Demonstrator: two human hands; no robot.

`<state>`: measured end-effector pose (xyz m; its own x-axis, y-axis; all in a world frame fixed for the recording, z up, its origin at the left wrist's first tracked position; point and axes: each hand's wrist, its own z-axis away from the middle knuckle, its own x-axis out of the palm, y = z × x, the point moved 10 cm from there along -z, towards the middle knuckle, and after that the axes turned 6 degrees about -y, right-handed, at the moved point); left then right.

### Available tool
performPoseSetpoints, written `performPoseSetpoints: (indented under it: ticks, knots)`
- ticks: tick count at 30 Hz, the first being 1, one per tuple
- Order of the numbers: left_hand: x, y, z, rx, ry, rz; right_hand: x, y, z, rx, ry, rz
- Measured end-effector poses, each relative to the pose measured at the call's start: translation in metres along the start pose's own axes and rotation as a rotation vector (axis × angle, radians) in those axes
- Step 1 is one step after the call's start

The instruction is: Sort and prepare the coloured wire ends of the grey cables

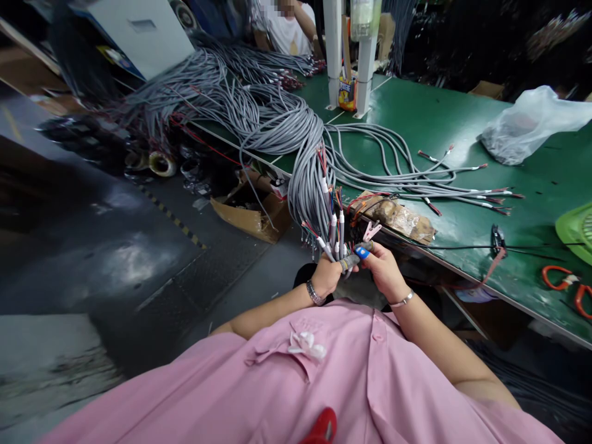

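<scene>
My left hand (326, 275), with a dark bracelet at the wrist, is closed round several grey cables (333, 229). Their stripped ends point up, with white sleeves and thin coloured wires showing. Close beside it, my right hand (385, 269) is closed, its fingertips meeting those of the left at the cable ends. Something blue wraps its thumb, and grey coverings sit on some fingers. What exactly the right fingertips pinch is too small to make out. A pink clip (371, 232) stands just above the right hand at the table edge.
A large heap of grey cables (277, 117) hangs over the edge of the green table (416, 114). More cable ends lie rightward, near a taped cardboard piece (402, 221), a plastic bag (531, 126), orange-handled scissors (559, 277) and a green basket (576, 228). Below stands a cardboard box (245, 213).
</scene>
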<state>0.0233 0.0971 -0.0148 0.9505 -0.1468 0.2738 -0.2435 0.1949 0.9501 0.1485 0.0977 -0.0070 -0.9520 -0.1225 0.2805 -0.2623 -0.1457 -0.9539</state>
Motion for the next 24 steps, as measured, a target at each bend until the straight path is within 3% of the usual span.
performPoseSetpoints:
  ticks: [6,13,24]
  knots:
    - [-0.001,0.0,-0.001,-0.008,0.02,0.03,-0.008,0.01,0.001,0.027,0.065,-0.095]
    - [-0.001,0.008,-0.003,-0.015,0.064,0.063,-0.009,0.019,0.001,0.067,0.042,-0.204]
    - [-0.002,-0.006,-0.008,-0.017,0.062,0.069,0.006,0.003,-0.004,0.046,-0.022,-0.076]
